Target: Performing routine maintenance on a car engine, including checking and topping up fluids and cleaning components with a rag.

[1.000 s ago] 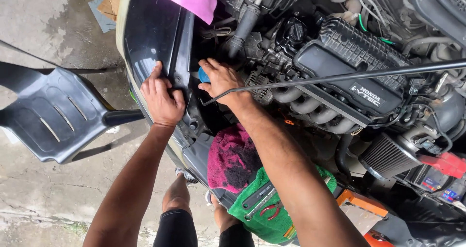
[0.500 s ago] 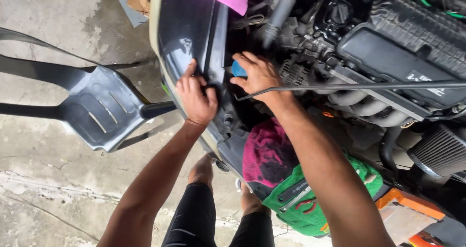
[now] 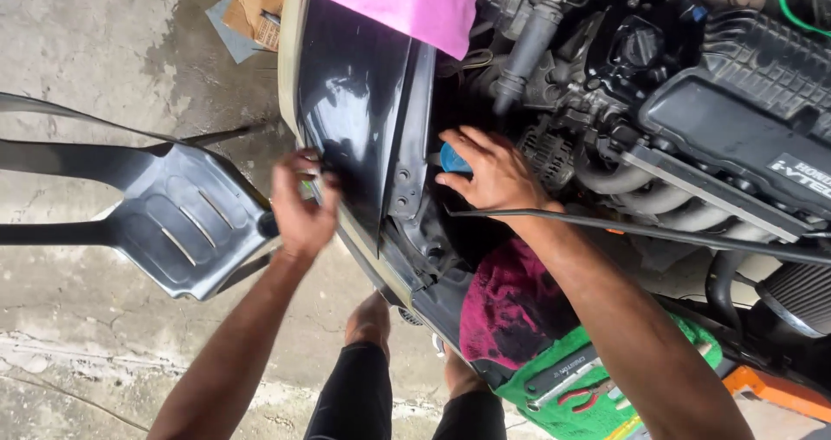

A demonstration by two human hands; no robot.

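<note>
My left hand (image 3: pixel 300 206) grips the outer edge of the glossy black front panel (image 3: pixel 359 102) of a car, fingers curled around it. My right hand (image 3: pixel 489 173) reaches into the engine bay and rests with spread fingers against a small blue cap (image 3: pixel 454 158) just behind the panel. A thin black prop rod (image 3: pixel 658 230) runs across above my right forearm. The dark engine cover (image 3: pixel 744 128) lies further right.
A dark plastic chair (image 3: pixel 173 219) stands on the concrete at left. A pink cloth (image 3: pixel 407 3) drapes over the top edge. A stained magenta rag (image 3: pixel 511 306) and a green cloth (image 3: pixel 571 388) with tools lie on the car's front. My legs (image 3: pixel 372 379) are below.
The view has shifted, so everything sits further right and lower. My left hand has slid outward from the panel's inner face to its outer edge. My right hand stays at the blue cap.
</note>
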